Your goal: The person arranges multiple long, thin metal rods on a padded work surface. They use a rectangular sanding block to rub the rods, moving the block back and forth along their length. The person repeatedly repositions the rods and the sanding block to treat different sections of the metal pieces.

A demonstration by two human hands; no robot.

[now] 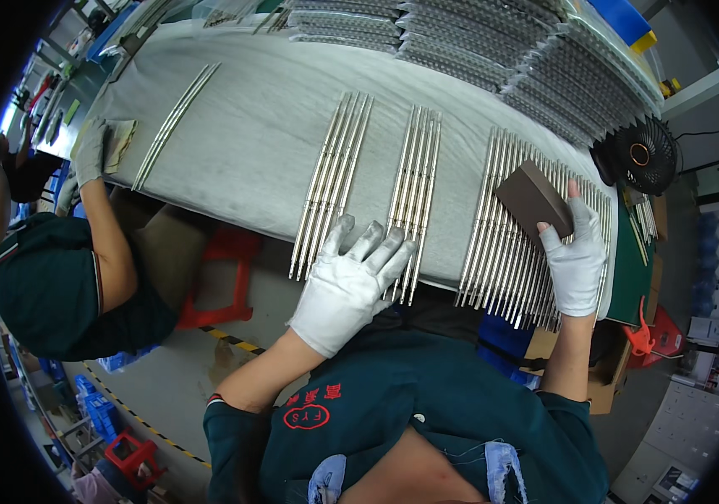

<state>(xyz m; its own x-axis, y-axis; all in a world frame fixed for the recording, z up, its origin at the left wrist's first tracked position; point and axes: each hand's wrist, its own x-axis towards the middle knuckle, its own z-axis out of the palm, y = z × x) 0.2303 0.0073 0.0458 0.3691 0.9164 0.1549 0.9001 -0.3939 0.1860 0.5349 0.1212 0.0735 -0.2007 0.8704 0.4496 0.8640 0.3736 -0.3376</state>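
White gloves cover both my hands. My left hand (351,273), fingers spread, is over the near ends of two small groups of shiny metal rods. One group of rods (336,172) lies on its left and a second group of rods (415,164) reaches under its fingers. In my right hand (576,256) is a dark brown rectangular block (534,200), gripped between thumb and fingers. The block rests over a wide row of metal rods (494,244) laid side by side at the table's right; it hides part of them.
A pale cloth covers the table (246,139). Stacked grey trays (477,50) stand along its far side, with a black fan (640,155) at the right corner. A co-worker's gloved hand (91,151) is at the left, near a few thin rods (176,126). A red stool (229,277) stands below.
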